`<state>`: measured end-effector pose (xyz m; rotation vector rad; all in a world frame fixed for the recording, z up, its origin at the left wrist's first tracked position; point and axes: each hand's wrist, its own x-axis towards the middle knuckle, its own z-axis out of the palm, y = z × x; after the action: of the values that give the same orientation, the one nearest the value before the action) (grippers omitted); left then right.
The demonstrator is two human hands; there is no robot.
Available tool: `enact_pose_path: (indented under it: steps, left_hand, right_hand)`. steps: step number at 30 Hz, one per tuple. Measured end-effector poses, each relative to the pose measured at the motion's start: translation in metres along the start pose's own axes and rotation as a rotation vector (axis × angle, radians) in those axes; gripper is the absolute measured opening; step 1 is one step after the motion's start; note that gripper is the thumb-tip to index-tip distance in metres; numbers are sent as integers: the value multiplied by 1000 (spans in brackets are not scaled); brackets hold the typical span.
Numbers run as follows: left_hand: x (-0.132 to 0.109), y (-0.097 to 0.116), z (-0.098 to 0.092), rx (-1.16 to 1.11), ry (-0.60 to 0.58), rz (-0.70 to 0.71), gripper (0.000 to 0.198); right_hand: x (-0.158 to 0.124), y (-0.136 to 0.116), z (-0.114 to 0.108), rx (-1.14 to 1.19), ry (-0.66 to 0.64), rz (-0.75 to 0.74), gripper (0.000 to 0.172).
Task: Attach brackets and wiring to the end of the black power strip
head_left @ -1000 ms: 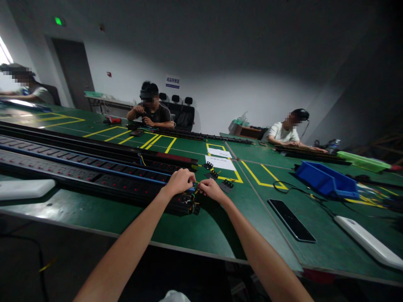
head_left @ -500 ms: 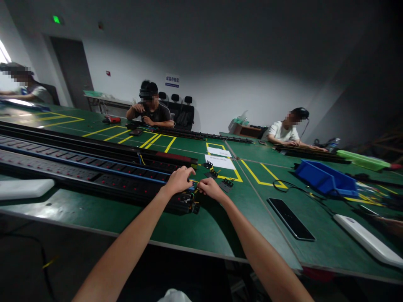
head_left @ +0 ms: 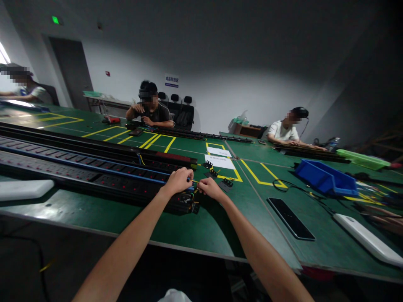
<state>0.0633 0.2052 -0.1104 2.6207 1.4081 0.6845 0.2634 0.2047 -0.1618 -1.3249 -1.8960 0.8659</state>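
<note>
Both my hands meet at the right end of a long black power strip point(head_left: 94, 178) lying across the green table point(head_left: 201, 230). My left hand point(head_left: 179, 180) is closed, its fingers pinching a thin yellow wire point(head_left: 195, 181) that comes out of the strip's end. My right hand point(head_left: 210, 188) is closed too and pinches the same wire a little to the right. Blue and yellow wires show at the strip's open end point(head_left: 190, 202). Small black parts point(head_left: 227, 183) lie just beyond my right hand.
A black phone point(head_left: 291, 218) lies to the right, with a white slab point(head_left: 367, 240) beyond it and a blue bin point(head_left: 325, 178) farther back. White paper sheets point(head_left: 220, 161) sit in yellow floor-tape boxes. Three other people sit at the far side. Another white slab point(head_left: 25, 188) lies left.
My left hand's fingers have lifted and shifted slightly right along the wire. Otherwise nothing has visibly moved.
</note>
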Motion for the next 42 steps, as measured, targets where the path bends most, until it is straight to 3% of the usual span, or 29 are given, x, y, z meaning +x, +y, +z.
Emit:
enact_pose_path:
  steps: [10,14,18,42]
  left_hand:
    - [0,0,-1,-20,9,-8,7]
    - [1,0,-2,-35,5,-11,7]
    - [1,0,-2,-47,8,-9,6]
    - [2,-1,0,-61,13,-27,8]
  right_hand:
    - [0,4,4,34,3,17,22]
    - [-2,3,7,139,86,4,8]
    - [-6,-3,10,224,144,-5,24]
    - [-4,-8,11,279,165,56,13]
